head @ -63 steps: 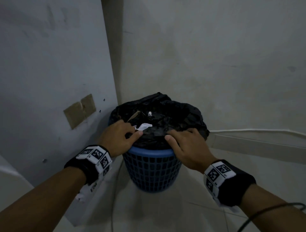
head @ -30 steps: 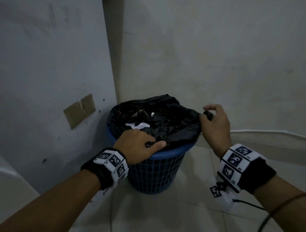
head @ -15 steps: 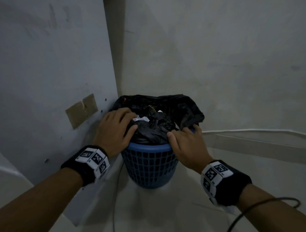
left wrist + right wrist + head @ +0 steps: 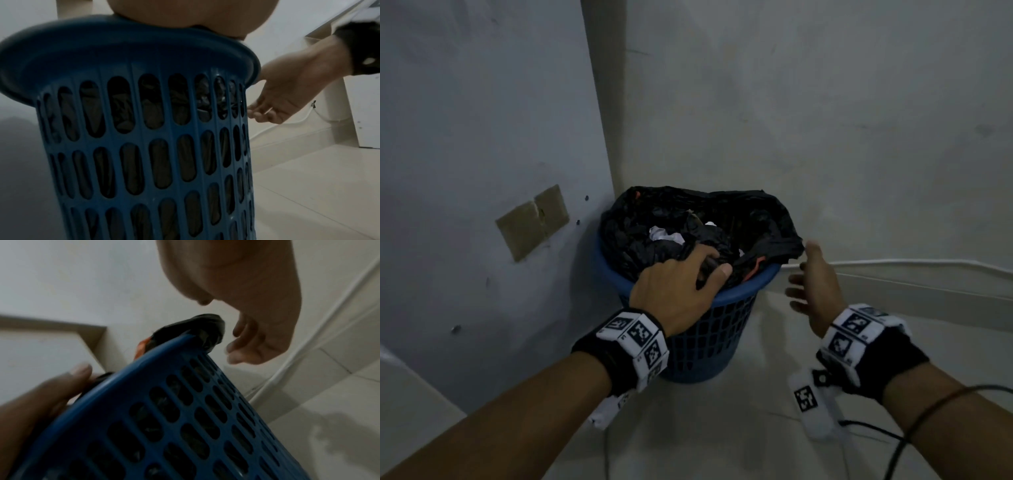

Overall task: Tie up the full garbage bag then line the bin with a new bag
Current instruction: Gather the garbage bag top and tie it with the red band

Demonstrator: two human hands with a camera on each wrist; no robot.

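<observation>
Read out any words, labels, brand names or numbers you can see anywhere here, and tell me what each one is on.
No text can be read in any view.
Left wristband: black-and-white square code patterns with tiny characters beside them, too small and blurred to read.
Right wristband: the same kind of patterns, tiny marks unreadable.
White tag below the right wrist: a code pattern, no legible text.
Blue bin, black garbage bag, walls: no lettering visible.

R hand [image 4: 812, 287] let go of bag [image 4: 767, 219] (now off rim), fingers loose.
</observation>
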